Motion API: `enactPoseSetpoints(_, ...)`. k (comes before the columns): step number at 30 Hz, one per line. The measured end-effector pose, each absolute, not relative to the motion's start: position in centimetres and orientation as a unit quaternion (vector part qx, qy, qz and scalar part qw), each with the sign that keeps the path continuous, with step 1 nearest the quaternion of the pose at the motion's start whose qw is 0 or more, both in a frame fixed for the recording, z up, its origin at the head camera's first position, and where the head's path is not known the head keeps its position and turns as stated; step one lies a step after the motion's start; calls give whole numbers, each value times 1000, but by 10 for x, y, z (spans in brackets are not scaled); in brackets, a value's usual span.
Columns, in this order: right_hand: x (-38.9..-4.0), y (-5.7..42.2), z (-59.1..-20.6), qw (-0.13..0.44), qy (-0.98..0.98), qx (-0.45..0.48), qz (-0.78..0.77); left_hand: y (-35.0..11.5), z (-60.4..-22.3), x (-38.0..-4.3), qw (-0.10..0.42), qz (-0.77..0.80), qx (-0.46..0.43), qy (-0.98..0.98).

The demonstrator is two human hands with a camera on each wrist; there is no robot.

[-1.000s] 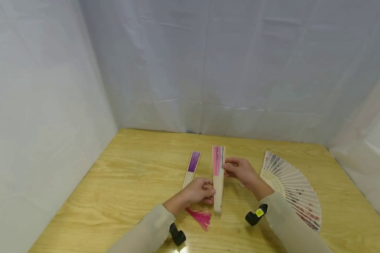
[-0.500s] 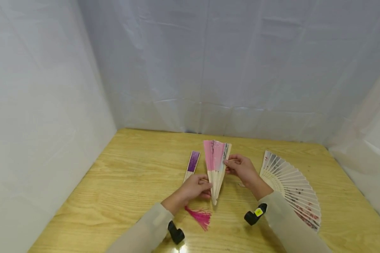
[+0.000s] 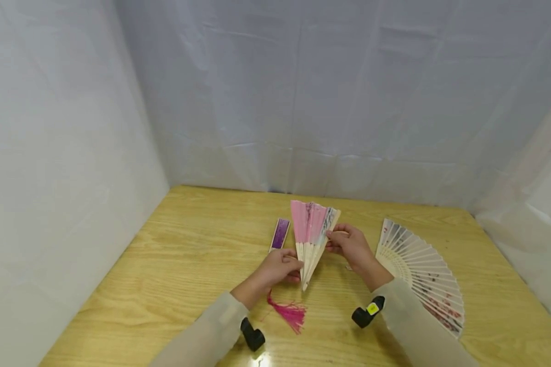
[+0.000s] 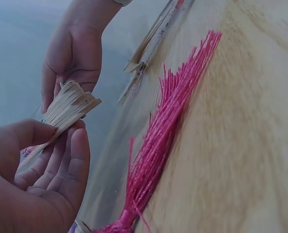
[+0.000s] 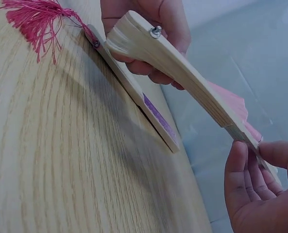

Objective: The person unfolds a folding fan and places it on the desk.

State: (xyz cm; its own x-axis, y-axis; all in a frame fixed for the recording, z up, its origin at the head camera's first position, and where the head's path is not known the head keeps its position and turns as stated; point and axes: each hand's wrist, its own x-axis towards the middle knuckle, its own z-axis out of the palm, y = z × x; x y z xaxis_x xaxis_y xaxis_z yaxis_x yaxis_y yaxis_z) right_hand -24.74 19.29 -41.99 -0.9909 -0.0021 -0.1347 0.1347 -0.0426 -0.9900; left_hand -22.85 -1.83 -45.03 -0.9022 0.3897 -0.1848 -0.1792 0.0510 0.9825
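A pink folding fan [image 3: 308, 224], partly spread, is held up above the table between both hands. My left hand [image 3: 277, 267] pinches its left side low on the pale wooden ribs. On the other side, my right hand [image 3: 350, 247] grips the outer rib higher up, between thumb and fingers. The right wrist view shows the metal rivet [image 5: 156, 32] at the ribs' narrow end. Below and left lies a closed purple folding fan [image 3: 280, 234], its lower part hidden by my left hand. Its pink tassel [image 3: 290, 315] spreads on the wood.
To the right, a white folding fan [image 3: 429, 275] with a floral print lies spread on the wooden table [image 3: 179, 244], partly behind the right sleeve. Pale sheeting [image 3: 275, 102] hangs at the back and on both sides of the table.
The pink fan has gone from nearly closed to partly spread. Its ribs fan out as my left hand shifts slightly left and up. My right hand stays almost in place.
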Motion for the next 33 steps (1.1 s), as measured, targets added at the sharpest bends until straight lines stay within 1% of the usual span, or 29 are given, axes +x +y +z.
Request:
enactPoseSetpoints(7,-250,191,-420,34,688,76,-721,-22,-447,-230,203,696,89,683)
enactPoseSetpoints(14,-247,190,-417,-18,693,83,-716,-26,-447,-233,182,696,79,690)
enactPoseSetpoints(19,-243,190,-419,-25,764,43,-644,-29,-449,-234,171,699,74,691)
enactPoseSetpoints(27,-240,195,-423,-12,846,-43,-532,-38,-452,-236,156,706,44,690)
enactPoseSetpoints(30,-240,197,-426,-22,870,-71,-488,-42,-452,-237,150,709,35,688)
enactPoseSetpoints(33,-239,197,-428,-38,889,-78,-450,-43,-453,-238,142,709,31,690)
